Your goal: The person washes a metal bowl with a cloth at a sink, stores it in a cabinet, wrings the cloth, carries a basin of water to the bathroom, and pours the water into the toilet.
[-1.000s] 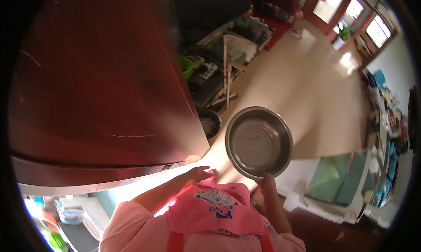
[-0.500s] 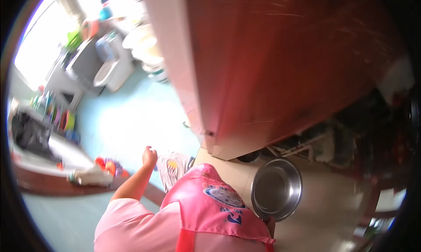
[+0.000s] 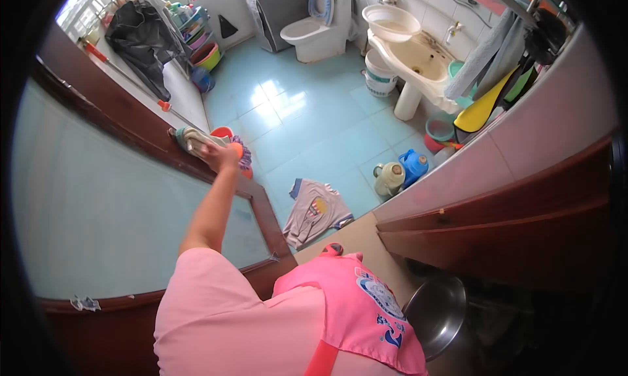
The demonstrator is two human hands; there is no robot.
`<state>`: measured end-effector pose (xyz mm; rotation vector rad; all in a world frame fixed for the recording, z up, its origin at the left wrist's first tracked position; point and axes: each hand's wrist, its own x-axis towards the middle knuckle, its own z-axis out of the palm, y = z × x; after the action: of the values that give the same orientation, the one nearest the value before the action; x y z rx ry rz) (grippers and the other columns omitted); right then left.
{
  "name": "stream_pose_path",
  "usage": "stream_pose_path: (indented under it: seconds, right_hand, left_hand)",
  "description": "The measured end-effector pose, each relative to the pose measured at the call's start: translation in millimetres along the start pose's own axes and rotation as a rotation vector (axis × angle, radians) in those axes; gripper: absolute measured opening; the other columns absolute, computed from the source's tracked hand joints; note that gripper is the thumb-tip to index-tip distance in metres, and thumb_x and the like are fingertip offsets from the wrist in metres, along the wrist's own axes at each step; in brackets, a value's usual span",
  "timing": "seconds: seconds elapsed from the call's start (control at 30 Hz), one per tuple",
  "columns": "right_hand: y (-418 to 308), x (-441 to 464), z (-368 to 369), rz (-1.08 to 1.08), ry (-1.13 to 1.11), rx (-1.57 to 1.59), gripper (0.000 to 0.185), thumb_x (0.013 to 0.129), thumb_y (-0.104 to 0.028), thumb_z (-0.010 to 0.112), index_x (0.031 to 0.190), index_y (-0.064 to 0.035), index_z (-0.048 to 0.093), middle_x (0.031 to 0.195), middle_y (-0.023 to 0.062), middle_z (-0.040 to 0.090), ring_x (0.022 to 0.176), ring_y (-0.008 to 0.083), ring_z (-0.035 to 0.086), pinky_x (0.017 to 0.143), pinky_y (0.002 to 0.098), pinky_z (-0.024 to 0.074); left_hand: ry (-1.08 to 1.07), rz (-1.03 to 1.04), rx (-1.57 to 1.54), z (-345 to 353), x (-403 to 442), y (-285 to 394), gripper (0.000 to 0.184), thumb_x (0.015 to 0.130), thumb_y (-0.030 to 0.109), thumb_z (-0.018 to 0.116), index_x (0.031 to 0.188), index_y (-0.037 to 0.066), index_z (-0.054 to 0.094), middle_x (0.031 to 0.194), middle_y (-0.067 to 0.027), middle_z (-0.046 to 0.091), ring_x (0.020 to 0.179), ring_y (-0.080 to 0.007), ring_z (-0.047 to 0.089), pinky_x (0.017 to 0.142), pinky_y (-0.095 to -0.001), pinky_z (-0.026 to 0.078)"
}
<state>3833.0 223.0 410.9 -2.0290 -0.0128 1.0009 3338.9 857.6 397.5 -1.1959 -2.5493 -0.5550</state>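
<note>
My left hand (image 3: pixel 221 156) reaches out to the edge of the open door, its fingers closed on a light grey-green cloth (image 3: pixel 191 140) that hangs there. Whatever the cloth hangs on is covered by it. A stainless steel basin (image 3: pixel 439 317) is tilted at my right side, partly behind my pink apron (image 3: pixel 373 304). The apron and sleeve hide my right hand, so its grip on the basin does not show.
A frosted-glass door (image 3: pixel 118 212) with a brown frame stands at my left. A grey T-shirt (image 3: pixel 317 209) lies on the threshold. Two thermos jugs, one beige (image 3: pixel 390 178) and one blue (image 3: pixel 413 167), stand by the right wall. Farther in are a toilet (image 3: pixel 314 36) and a washbasin (image 3: pixel 418 59).
My view has swung from the brown door panel to the bathroom floor. My left hand has moved from open air to the cloth. My right hand, seen at the basin's rim before, is now hidden.
</note>
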Motion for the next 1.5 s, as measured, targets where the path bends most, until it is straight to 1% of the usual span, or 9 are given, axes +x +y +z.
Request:
stream_pose_path:
  seconds: [0.13, 0.2, 0.37, 0.53, 0.83, 0.9, 1.2, 1.27, 1.5]
  right_hand:
    - [-13, -37, 1, 0.018, 0.056, -0.029, 0.027, 0.082, -0.009, 0.067, 0.103, 0.0005, 0.054, 0.096, 0.0091, 0.062, 0.089, 0.0178, 0.058, 0.076, 0.0326, 0.0478]
    - [-18, -52, 4, 0.027, 0.080, -0.034, 0.026, 0.083, -0.009, 0.068, 0.102, 0.0007, 0.054, 0.095, 0.0084, 0.062, 0.088, 0.0167, 0.057, 0.075, 0.0317, 0.0474]
    - [-31, -84, 5, 0.051, 0.102, -0.009, 0.026, 0.083, -0.010, 0.068, 0.100, 0.0010, 0.053, 0.091, 0.0065, 0.062, 0.085, 0.0140, 0.056, 0.075, 0.0294, 0.0464]
    - [23, -71, -18, -0.084, 0.165, -0.341, 0.042, 0.077, -0.019, 0.078, 0.103, 0.0003, 0.051, 0.092, 0.0098, 0.060, 0.082, 0.0175, 0.058, 0.073, 0.0339, 0.0482]
    - [59, -44, -58, 0.235, -0.012, 0.617, 0.026, 0.082, -0.001, 0.066, 0.104, 0.0020, 0.051, 0.102, 0.0172, 0.064, 0.092, 0.0223, 0.064, 0.079, 0.0338, 0.0519]
    - [90, -32, -79, -0.018, -0.024, 0.168, 0.021, 0.085, 0.001, 0.060, 0.104, 0.0027, 0.052, 0.102, 0.0144, 0.065, 0.094, 0.0194, 0.063, 0.082, 0.0328, 0.0498]
    - [-13, -28, -33, -0.152, -0.033, -0.161, 0.017, 0.087, -0.010, 0.057, 0.097, 0.0033, 0.057, 0.092, 0.0094, 0.065, 0.085, 0.0201, 0.062, 0.079, 0.0321, 0.0489]
    - [5, 24, -37, 0.238, -0.016, 0.727, 0.023, 0.083, -0.017, 0.059, 0.097, 0.0013, 0.058, 0.094, 0.0088, 0.065, 0.086, 0.0214, 0.063, 0.079, 0.0347, 0.0495]
    - [-31, 54, -17, 0.303, 0.051, 0.650, 0.025, 0.079, -0.010, 0.056, 0.102, -0.0006, 0.058, 0.097, 0.0101, 0.064, 0.090, 0.0273, 0.063, 0.081, 0.0417, 0.0511]
  left_hand:
    - [0.088, -0.123, -0.019, 49, 112, -79, 0.064, 0.069, 0.025, 0.063, 0.119, -0.009, 0.041, 0.109, -0.0292, 0.048, 0.101, -0.0376, 0.053, 0.091, -0.0466, 0.045]
    - [-0.253, -0.390, -0.036, 30, 152, -87, 0.075, 0.068, 0.030, 0.068, 0.123, -0.013, 0.040, 0.117, -0.0314, 0.053, 0.110, -0.0411, 0.057, 0.099, -0.0412, 0.045]
    - [-0.382, -0.253, 0.057, 86, 229, -147, 0.067, 0.069, 0.042, 0.066, 0.109, -0.011, 0.061, 0.112, -0.0214, 0.064, 0.106, -0.0276, 0.063, 0.090, -0.0360, 0.050]
    - [-0.437, -0.221, 0.163, 64, 219, -115, 0.064, 0.074, 0.046, 0.060, 0.113, -0.004, 0.062, 0.114, -0.0149, 0.064, 0.107, -0.0233, 0.062, 0.087, -0.0354, 0.051]
    - [-0.487, -0.258, -0.129, 79, 164, -41, 0.071, 0.066, 0.043, 0.067, 0.110, -0.012, 0.059, 0.118, -0.0251, 0.060, 0.110, -0.0328, 0.060, 0.094, -0.0366, 0.048]
    - [-0.515, -0.187, -0.052, 87, 155, -21, 0.071, 0.067, 0.045, 0.064, 0.111, -0.011, 0.059, 0.119, -0.0270, 0.059, 0.111, -0.0346, 0.059, 0.094, -0.0373, 0.047]
    - [-0.364, 0.128, -0.154, 124, 163, 54, 0.067, 0.066, 0.039, 0.064, 0.112, -0.009, 0.054, 0.111, -0.0321, 0.059, 0.109, -0.0399, 0.057, 0.096, -0.0417, 0.045]
    - [-0.421, 0.157, -0.304, 139, 184, 57, 0.066, 0.066, 0.039, 0.064, 0.112, -0.009, 0.054, 0.113, -0.0316, 0.058, 0.109, -0.0406, 0.057, 0.094, -0.0414, 0.045]
    - [-0.585, 0.306, -0.600, 176, 183, 84, 0.064, 0.073, 0.032, 0.064, 0.120, -0.010, 0.050, 0.116, -0.0284, 0.058, 0.110, -0.0377, 0.056, 0.093, -0.0395, 0.044]
